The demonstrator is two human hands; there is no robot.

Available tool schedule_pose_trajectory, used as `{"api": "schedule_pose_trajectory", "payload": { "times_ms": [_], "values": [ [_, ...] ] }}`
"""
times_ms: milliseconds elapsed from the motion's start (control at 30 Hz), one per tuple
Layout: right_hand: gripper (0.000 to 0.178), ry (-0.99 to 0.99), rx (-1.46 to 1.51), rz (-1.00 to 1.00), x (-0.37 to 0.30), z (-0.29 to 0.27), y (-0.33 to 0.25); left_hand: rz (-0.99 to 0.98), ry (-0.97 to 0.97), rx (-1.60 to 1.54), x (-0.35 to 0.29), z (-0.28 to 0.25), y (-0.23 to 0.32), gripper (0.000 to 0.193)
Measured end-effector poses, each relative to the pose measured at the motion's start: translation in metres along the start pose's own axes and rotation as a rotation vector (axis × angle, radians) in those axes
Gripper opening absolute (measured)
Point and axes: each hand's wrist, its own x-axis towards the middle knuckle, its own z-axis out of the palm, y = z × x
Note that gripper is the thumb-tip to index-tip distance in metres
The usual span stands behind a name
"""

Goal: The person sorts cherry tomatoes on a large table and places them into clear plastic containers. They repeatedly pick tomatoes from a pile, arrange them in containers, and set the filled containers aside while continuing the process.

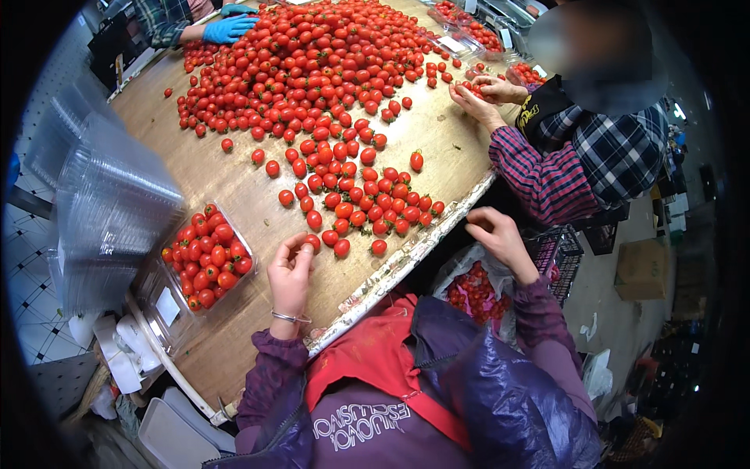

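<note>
My left hand (288, 275) pinches a cherry tomato (312, 242) between thumb and fingertips, low over the wooden table (250, 344). Just beyond it lie loose cherry tomatoes (344, 209), some with green stems. To its left stands a clear plastic punnet (251, 248) heaped with tomatoes. My right hand (500, 241) hangs past the table's near edge with fingers bent and apart; I see nothing in it. Below that hand is a plastic bag (451, 270) with more small tomatoes inside.
A big tomato heap (305, 70) covers the far table. Stacked clear containers (117, 211) rise at the left. A co-worker's bare hands (488, 98) hold tomatoes at right; another's blue-gloved hand (229, 30) touches the heap. A dark crate (558, 254) and a cardboard box (641, 270) sit lower right.
</note>
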Motion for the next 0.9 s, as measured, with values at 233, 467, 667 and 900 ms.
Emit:
{"api": "schedule_pose_trajectory", "payload": {
  "times_ms": [233, 467, 667, 900],
  "values": [
    [0.057, -0.243, -0.415, -0.14, 0.058, 0.039, -0.038, 0.214, -0.104, 0.8, 0.004, 0.008, 0.018, 0.062],
    [0.049, -0.164, -0.317, -0.159, 0.078, 0.084, -0.048, 0.219, -0.217, 1.074, 0.026, 0.048, 0.024, 0.068],
    [0.043, -0.059, -0.232, -0.225, 0.088, 0.095, -0.048, 0.225, -0.227, 1.133, 0.03, 0.066, 0.029, 0.064],
    [0.033, -0.113, -0.304, -0.209, 0.096, 0.09, -0.04, 0.257, -0.212, 1.031, 0.025, 0.06, 0.017, 0.059]
  ]
}}
